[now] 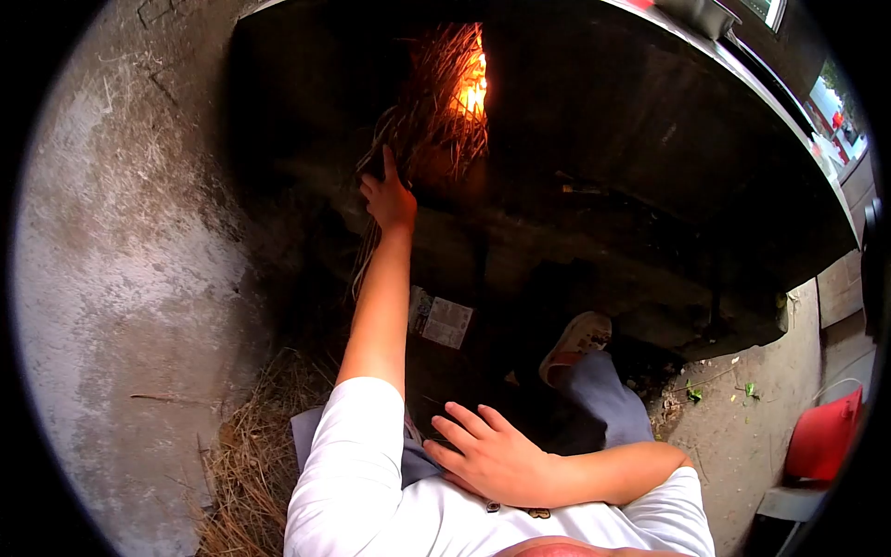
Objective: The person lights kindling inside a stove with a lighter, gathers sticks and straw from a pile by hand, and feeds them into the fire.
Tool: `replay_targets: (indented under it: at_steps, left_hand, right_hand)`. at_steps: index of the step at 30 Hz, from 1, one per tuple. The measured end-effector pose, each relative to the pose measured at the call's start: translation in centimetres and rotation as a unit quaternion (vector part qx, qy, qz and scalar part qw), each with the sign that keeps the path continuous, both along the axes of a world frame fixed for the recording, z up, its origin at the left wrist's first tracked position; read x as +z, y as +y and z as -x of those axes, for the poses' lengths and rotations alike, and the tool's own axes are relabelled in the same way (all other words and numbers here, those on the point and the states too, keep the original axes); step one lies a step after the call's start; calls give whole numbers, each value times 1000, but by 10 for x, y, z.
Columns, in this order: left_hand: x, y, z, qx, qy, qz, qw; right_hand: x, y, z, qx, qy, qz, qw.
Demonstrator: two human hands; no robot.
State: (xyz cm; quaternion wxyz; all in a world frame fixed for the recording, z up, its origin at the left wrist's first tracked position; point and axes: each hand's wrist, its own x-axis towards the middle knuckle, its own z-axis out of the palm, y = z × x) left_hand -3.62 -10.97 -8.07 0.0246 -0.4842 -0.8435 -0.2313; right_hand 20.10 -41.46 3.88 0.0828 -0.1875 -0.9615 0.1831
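Note:
My left hand [390, 200] reaches forward to the straw at the fire opening of a dark stove. One finger points straight up along the stalks and the others are bent and spread to the left. It touches or nearly touches the loose straw stalks [367, 251], which hang down past it. A thick bundle of straw [434, 102] fills the opening, and bright flames [471, 88] burn along its right side. My right hand [492, 452] lies across my lap in front of my white shirt, fingers apart, holding nothing.
The dark stove front [631, 139] spans the upper view. More straw [255, 455] is heaped at lower left beside a rough wall [139, 306]. A printed packet [447, 322] lies on the floor. My shoe [580, 342] is near the stove base. A red bucket [824, 436] stands at right.

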Motion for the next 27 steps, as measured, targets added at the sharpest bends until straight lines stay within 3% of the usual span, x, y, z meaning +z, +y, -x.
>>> replay_targets:
  at_steps: [4,6,18,25,27]
  left_hand:
    - [-3,0,-1,7,12,4,1000]
    - [-15,4,-1,21,74,-62,995]
    - [-23,5,0,48,161,-66,984]
    - [-18,1,-2,43,159,-72,984]
    - [-8,-2,-4,38,124,-10,992]
  right_hand:
    - [-2,-1,0,-4,-1,12,1000]
    - [-3,-1,0,-4,-6,15,1000]
    - [-6,-4,2,3,-12,23,1000]
    - [-10,-4,2,8,-49,7,999]
    - [-13,-1,2,5,-54,14,998]
